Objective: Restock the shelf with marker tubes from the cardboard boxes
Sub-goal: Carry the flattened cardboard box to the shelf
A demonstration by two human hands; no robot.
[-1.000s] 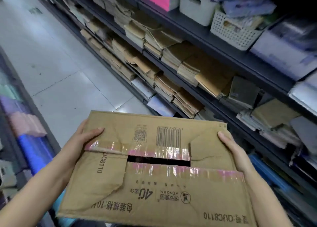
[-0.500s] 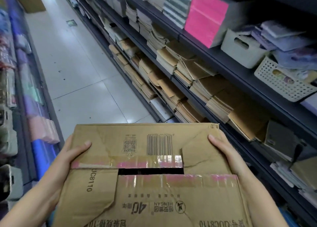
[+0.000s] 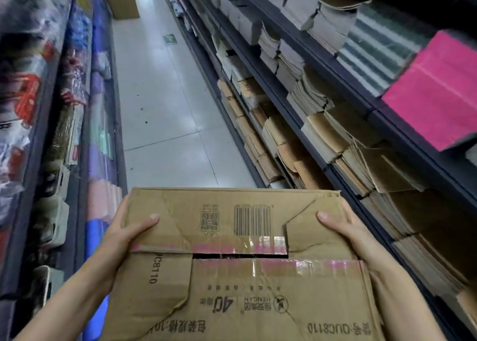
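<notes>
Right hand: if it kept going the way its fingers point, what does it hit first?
The right hand grips the cardboard box at its right side, thumb pointing inward across the top flap. Going straight on, it would probably meet that flap first, towards the barcode.

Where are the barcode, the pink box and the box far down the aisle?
barcode [image 3: 252, 220]: head view, middle of bars.
pink box [image 3: 436, 93]: head view, pink face.
far cardboard box [image 3: 124, 1]: head view, front side.

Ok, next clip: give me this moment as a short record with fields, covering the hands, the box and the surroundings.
setting: shop aisle, tiled floor
carried item: cardboard box, flaps taped, narrow gap in the seam
left hand: grips the box's left side, thumb on top
right hand: grips the box's right side, thumb on top
right shelves: stacked brown paper goods, pink pack
marker tubes: none visible
far floor: another cardboard carton
</notes>
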